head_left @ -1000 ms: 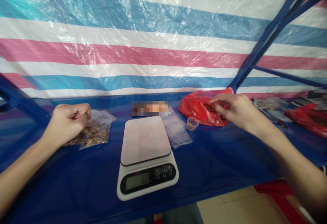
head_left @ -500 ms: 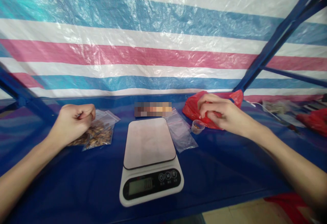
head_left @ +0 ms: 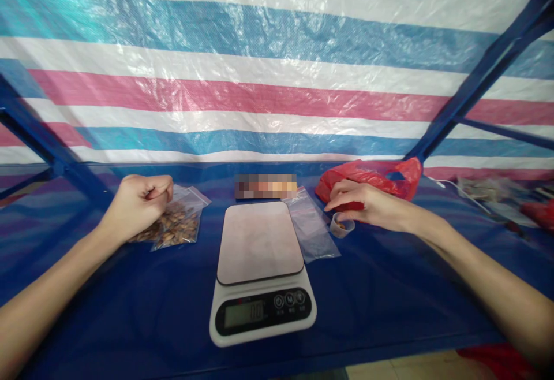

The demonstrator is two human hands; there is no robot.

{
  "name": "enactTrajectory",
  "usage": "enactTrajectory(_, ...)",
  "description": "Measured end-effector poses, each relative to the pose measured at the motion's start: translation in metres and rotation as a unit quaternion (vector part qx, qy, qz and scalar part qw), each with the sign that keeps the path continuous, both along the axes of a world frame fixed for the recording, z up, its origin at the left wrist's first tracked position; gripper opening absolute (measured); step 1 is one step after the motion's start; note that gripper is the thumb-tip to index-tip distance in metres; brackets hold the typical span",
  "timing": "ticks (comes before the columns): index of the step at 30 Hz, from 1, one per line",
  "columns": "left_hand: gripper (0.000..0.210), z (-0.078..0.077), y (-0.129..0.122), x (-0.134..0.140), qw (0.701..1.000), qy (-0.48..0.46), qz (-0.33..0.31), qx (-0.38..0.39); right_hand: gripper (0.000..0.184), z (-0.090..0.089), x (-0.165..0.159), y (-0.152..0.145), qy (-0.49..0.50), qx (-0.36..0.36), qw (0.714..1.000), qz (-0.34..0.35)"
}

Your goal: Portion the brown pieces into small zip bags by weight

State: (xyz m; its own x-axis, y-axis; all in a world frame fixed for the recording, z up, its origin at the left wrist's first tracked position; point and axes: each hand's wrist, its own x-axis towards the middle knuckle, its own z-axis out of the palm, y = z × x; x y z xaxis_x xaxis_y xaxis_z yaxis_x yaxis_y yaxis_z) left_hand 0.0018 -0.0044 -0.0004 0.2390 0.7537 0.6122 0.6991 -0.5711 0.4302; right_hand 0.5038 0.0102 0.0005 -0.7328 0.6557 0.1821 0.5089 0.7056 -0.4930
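Observation:
My left hand is closed in a fist at the left, against clear zip bags of brown, seed-like pieces; what it holds, if anything, is hidden. On the right, my right hand hangs over a small clear plastic cup with a little brownish stuff inside. Its thumb overlaps the cup's rim, and the fingers stay apart from the thumb. Behind that hand is a crumpled red plastic bag. Between my hands stands a white kitchen scale with a bare plate, its display reading 0.0.
Flat clear zip bags lie right of the scale, partly beside its plate. A blurred-out small box stands behind it. Blue metal posts frame the blue table, with a striped sheet behind. Bags and a white cable are at far right.
My right hand has come down from above the red bag to the small cup, its thumb now at the rim. The left fist keeps its place; the view has shifted slightly.

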Motion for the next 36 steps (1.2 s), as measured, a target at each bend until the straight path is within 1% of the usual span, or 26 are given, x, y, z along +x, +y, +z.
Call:
enactTrajectory(7,0.027,0.000,-0.001,0.001,1.000,0.001,0.001,-0.006,0.027,-0.010,-0.004,-0.005,0.014,0.044,0.999,-0.020)
enactTrajectory(12,0.028,0.000,0.000,-0.001,1.000,0.000,0.003,-0.011,0.028,-0.010,-0.005,-0.007,0.022,0.056,0.998,-0.031)
enactTrajectory(16,0.028,0.003,-0.004,0.003,1.000,0.000,0.003,-0.020,0.026,-0.009,-0.004,-0.008,0.032,0.053,0.997,-0.039)
enactTrajectory(20,0.029,0.006,-0.010,0.010,0.999,-0.015,0.018,-0.042,0.029,-0.012,-0.003,-0.007,0.037,0.057,0.997,-0.023)
enactTrajectory(24,0.031,0.007,-0.011,0.012,0.998,-0.014,0.023,-0.053,0.026,-0.018,-0.002,-0.006,0.036,0.059,0.998,-0.012)
enactTrajectory(28,0.032,0.005,-0.011,0.011,0.999,-0.008,0.019,-0.047,0.024,-0.020,-0.002,-0.005,0.055,0.056,0.997,-0.019)
enactTrajectory(32,0.032,0.003,-0.010,0.010,0.999,-0.002,0.015,-0.032,0.028,-0.020,-0.004,-0.006,0.077,0.044,0.995,-0.038)
enactTrajectory(36,0.031,0.001,-0.005,0.005,1.000,0.017,-0.013,0.000,0.030,-0.019,-0.006,-0.007,0.075,0.037,0.995,-0.049)
